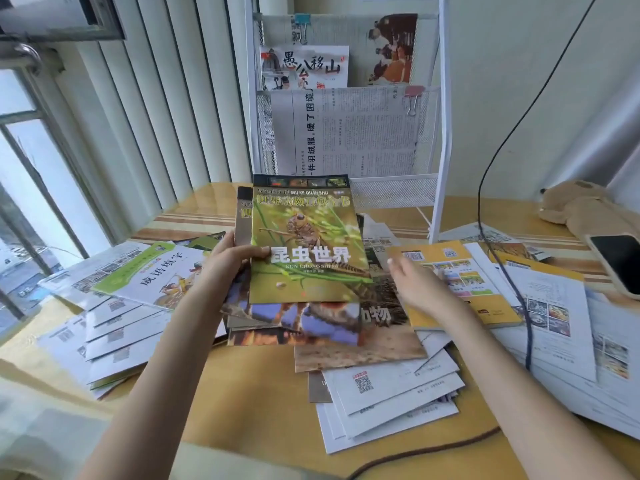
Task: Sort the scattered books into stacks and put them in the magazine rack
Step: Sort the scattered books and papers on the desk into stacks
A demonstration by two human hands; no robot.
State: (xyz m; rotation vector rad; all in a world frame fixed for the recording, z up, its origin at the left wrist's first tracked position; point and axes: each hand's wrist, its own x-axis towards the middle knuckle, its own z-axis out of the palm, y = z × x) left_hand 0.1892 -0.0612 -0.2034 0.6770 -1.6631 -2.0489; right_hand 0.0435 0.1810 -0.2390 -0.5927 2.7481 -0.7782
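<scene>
One head-worn view — looking forward and down, close over the table (266, 393) — rack (441, 133) just beyond

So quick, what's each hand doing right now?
Left hand: grips the green insect book, with more books behind it.
Right hand: open, fingers relaxed, holding nothing.

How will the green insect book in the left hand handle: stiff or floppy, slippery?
The insect book looks thin, so likely light and somewhat floppy. Its cover shines, so it may slide off the books beneath. The left hand pinches one edge, which suggests little weight.
</scene>
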